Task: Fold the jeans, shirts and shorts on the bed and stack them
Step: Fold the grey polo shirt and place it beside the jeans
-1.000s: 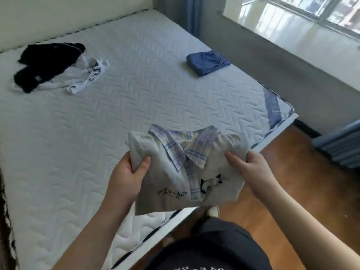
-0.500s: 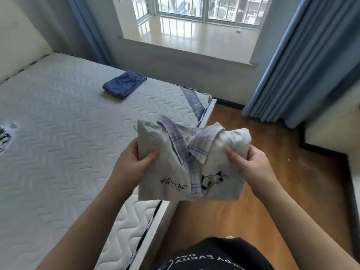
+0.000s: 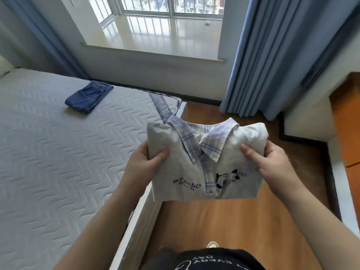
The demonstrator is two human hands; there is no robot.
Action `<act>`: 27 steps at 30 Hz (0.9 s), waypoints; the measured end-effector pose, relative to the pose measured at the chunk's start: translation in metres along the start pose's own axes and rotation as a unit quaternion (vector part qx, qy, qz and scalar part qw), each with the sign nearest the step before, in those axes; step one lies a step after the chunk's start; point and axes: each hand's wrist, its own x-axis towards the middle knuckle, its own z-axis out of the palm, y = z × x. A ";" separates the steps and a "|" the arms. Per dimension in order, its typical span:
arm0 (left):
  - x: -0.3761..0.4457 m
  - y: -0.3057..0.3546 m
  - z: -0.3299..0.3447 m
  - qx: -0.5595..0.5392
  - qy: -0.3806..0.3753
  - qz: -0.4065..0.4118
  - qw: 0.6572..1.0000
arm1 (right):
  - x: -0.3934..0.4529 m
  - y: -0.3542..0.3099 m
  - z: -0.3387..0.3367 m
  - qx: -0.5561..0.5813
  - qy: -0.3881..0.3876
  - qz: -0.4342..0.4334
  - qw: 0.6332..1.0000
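Since a moment ago the folded shirt point(image 3: 206, 162) has swung right, off the bed point(image 3: 48, 162) and out over the wooden floor point(image 3: 224, 221). Folded jeans point(image 3: 88, 97) lie on the mattress near its far corner, well apart from the shirt. Left hand point(image 3: 144, 168) grips the shirt's left edge, thumb pressed on top, fingers curled beneath. Right hand point(image 3: 272, 164) pinches the right edge the same way. Blue curtains point(image 3: 276, 55) hang beside the window.
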 end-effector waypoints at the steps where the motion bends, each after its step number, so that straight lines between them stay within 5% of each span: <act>1: 0.008 0.001 0.005 -0.001 0.001 -0.002 1.000 | 0.010 -0.001 -0.005 0.001 0.002 -0.001 1.000; 27: 0.409 0.025 0.088 0.056 0.005 -0.017 0.998 | 0.411 -0.021 -0.015 -0.020 -0.018 0.035 0.999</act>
